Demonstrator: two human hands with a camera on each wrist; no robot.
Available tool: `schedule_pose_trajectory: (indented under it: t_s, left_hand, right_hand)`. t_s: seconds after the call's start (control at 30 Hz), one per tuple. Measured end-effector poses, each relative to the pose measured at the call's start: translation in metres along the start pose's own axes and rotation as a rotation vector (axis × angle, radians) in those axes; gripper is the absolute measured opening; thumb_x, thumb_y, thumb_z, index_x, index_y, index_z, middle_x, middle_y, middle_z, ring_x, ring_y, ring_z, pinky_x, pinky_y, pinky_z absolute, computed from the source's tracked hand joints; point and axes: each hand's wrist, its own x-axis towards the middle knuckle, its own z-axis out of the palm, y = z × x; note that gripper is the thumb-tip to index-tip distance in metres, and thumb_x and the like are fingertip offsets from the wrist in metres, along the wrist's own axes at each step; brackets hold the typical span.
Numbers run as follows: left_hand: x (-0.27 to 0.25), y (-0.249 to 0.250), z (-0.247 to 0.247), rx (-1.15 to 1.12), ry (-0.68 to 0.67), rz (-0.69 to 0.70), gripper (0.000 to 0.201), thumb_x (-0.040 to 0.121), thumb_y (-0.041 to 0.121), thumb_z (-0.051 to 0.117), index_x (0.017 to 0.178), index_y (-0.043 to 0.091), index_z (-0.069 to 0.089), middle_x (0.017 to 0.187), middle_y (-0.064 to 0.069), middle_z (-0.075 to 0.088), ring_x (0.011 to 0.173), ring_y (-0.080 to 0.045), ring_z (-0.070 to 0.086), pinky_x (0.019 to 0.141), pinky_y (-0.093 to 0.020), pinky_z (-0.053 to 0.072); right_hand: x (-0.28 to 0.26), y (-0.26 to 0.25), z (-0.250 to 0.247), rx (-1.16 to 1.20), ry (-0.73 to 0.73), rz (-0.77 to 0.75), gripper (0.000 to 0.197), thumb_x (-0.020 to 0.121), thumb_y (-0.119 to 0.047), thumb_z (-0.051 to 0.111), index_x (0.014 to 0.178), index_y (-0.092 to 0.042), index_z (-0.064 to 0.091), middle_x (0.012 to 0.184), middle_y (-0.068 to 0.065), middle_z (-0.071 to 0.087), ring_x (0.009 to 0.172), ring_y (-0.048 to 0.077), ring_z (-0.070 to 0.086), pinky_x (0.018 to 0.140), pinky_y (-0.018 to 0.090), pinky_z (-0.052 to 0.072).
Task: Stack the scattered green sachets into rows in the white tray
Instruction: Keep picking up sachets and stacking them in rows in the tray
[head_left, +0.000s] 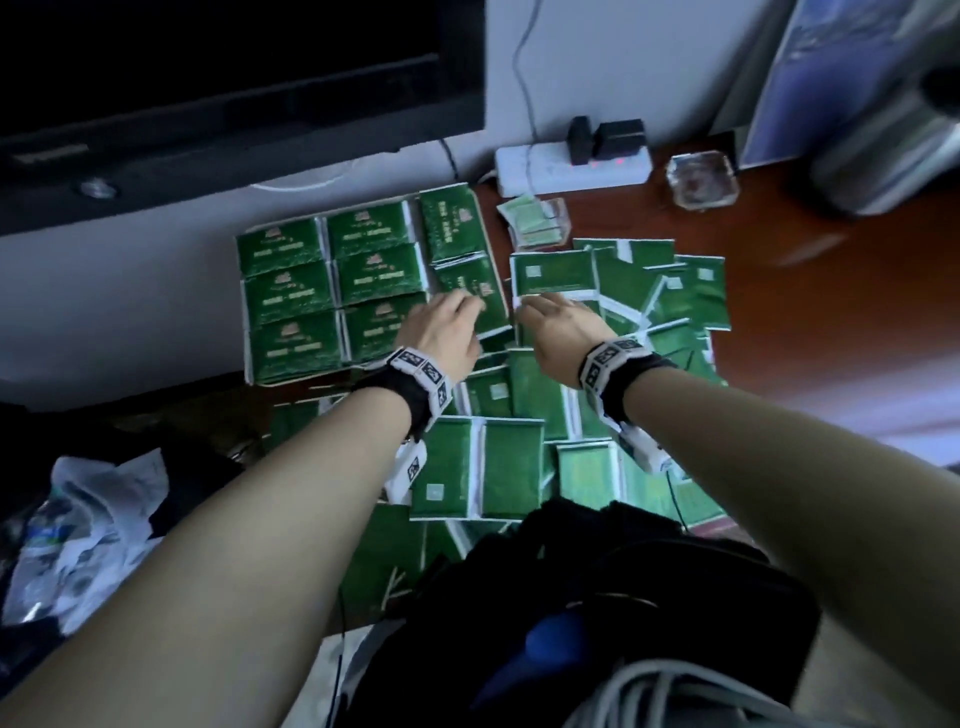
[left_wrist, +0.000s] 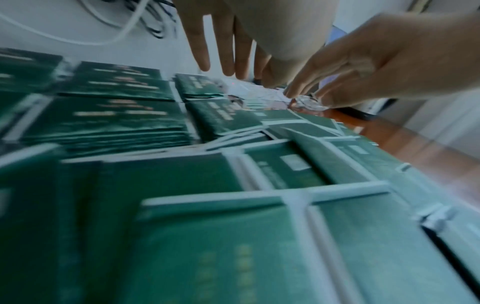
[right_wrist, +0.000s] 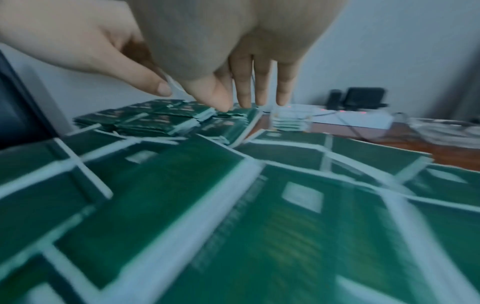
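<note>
Nearest the viewer, a dark bag (head_left: 597, 597) lies below the loose green sachets (head_left: 498, 467), which overlap one another across the reddish tabletop (head_left: 831, 312). To the left of this scatter lies crumpled white plastic (head_left: 93, 519).

Beyond the nearest sachets, both forearms reach forward over the scatter, each wrist carrying a black band with patterned white markers.

The left hand (head_left: 441, 332) hovers at the near right corner of the white tray (head_left: 248, 364); its fingers (left_wrist: 202, 41) are straight and slightly spread, holding nothing. The right hand (head_left: 561, 332) hangs just right of the tray, above the scatter; its fingers (right_wrist: 259, 82) point downward, straight and close together, the thumb beside them. Whether its fingertips touch the white edge of a sachet below cannot be told from the blurred views.

The white tray sits left of the scatter and holds the stacked sachets (head_left: 332, 291): two columns of three piles lying crosswise, and at the tray's right side two piles turned lengthwise.

Beyond the tray's far right corner stand a small clear holder of pale packets (head_left: 535, 223), a white power strip (head_left: 571, 163) with black plugs, and a glass ashtray (head_left: 701, 179). A dark monitor (head_left: 234, 78) hangs behind the tray.
</note>
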Motion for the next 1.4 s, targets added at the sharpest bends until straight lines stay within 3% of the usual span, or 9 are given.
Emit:
schedule_pose_trajectory:
  t_s: [0.2,0.47,0.57,0.63,0.7,0.77,0.9,1.17,1.4]
  left_hand:
    - [0.018,0.086,0.031,0.067,-0.118,0.047,0.041,0.095,0.024,0.054,0.134,0.015,0.051,0.139,-0.002,0.051,0.122,-0.022,0.052,0.099,-0.044,0.047]
    - [0.015,0.172,0.058,0.074,-0.150,-0.161,0.043,0.096,0.031,0.053,0.136,0.015,0.050,0.143,-0.003,0.048,0.130,-0.022,0.045,0.107,-0.043,0.040]
    - [0.007,0.207,0.071,0.086,-0.157,-0.268,0.052,0.095,0.037,0.053,0.141,0.016,0.043,0.152,-0.006,0.036,0.140,-0.024,0.035,0.113,-0.045,0.033]
    - [0.000,0.227,0.079,0.106,-0.165,-0.363,0.066,0.094,0.044,0.053,0.149,0.015,0.031,0.160,-0.009,0.022,0.146,-0.027,0.023,0.118,-0.047,0.025]
    - [-0.004,0.243,0.087,0.103,-0.166,-0.471,0.079,0.093,0.048,0.054,0.154,0.013,0.018,0.163,-0.013,0.008,0.150,-0.029,0.013,0.120,-0.048,0.018]
    - [-0.008,0.254,0.095,0.063,-0.177,-0.584,0.088,0.092,0.047,0.056,0.155,0.010,0.009,0.163,-0.016,-0.001,0.151,-0.031,0.005,0.121,-0.048,0.013]
    - [-0.010,0.262,0.111,-0.028,-0.213,-0.753,0.096,0.091,0.044,0.059,0.156,0.007,-0.001,0.163,-0.019,-0.009,0.151,-0.032,-0.003,0.122,-0.047,0.007]
    - [-0.006,0.263,0.127,-0.087,-0.093,-0.802,0.088,0.086,0.033,0.060,0.154,0.006,0.012,0.163,-0.016,0.003,0.151,-0.029,0.004,0.123,-0.047,0.008]
    - [-0.004,0.257,0.126,-0.105,-0.010,-0.800,0.072,0.091,0.024,0.056,0.152,0.010,0.022,0.163,-0.011,0.013,0.151,-0.026,0.010,0.122,-0.048,0.011]
  right_hand:
    - [-0.075,0.101,0.008,0.007,-0.051,0.163,0.052,0.083,-0.001,0.050,0.135,-0.008,0.050,0.136,0.011,0.052,0.126,0.031,0.044,0.102,0.043,0.044]
    - [-0.119,0.203,0.009,-0.013,-0.124,0.125,0.045,0.084,0.000,0.054,0.128,-0.008,0.054,0.132,0.010,0.053,0.123,0.030,0.046,0.099,0.041,0.044]
    - [-0.124,0.226,0.014,-0.024,-0.148,0.071,0.048,0.084,0.001,0.055,0.131,-0.010,0.052,0.133,0.009,0.052,0.123,0.030,0.046,0.099,0.042,0.045]
    - [-0.126,0.233,0.019,-0.069,-0.151,0.002,0.049,0.084,-0.001,0.056,0.132,-0.011,0.050,0.137,0.009,0.049,0.125,0.030,0.045,0.100,0.042,0.043]
    - [-0.125,0.236,0.025,-0.116,-0.176,-0.073,0.062,0.084,0.002,0.058,0.142,-0.010,0.042,0.151,0.013,0.036,0.136,0.032,0.036,0.110,0.044,0.036]
    - [-0.122,0.234,0.028,-0.179,-0.213,-0.167,0.080,0.082,0.004,0.061,0.153,-0.011,0.026,0.163,0.012,0.014,0.148,0.033,0.019,0.120,0.046,0.021]
    - [-0.106,0.220,0.035,-0.379,-0.259,-0.383,0.099,0.087,-0.005,0.063,0.158,-0.017,-0.004,0.164,0.008,-0.013,0.152,0.030,-0.002,0.123,0.051,0.007]
    - [-0.091,0.214,0.041,-0.544,-0.313,-0.519,0.094,0.093,-0.012,0.055,0.155,-0.011,-0.015,0.163,0.011,-0.017,0.151,0.032,-0.007,0.121,0.053,0.011]
    - [-0.088,0.223,0.043,-0.553,-0.265,-0.567,0.072,0.102,-0.015,0.034,0.156,-0.013,-0.013,0.164,0.009,-0.014,0.152,0.030,-0.001,0.122,0.052,0.011]
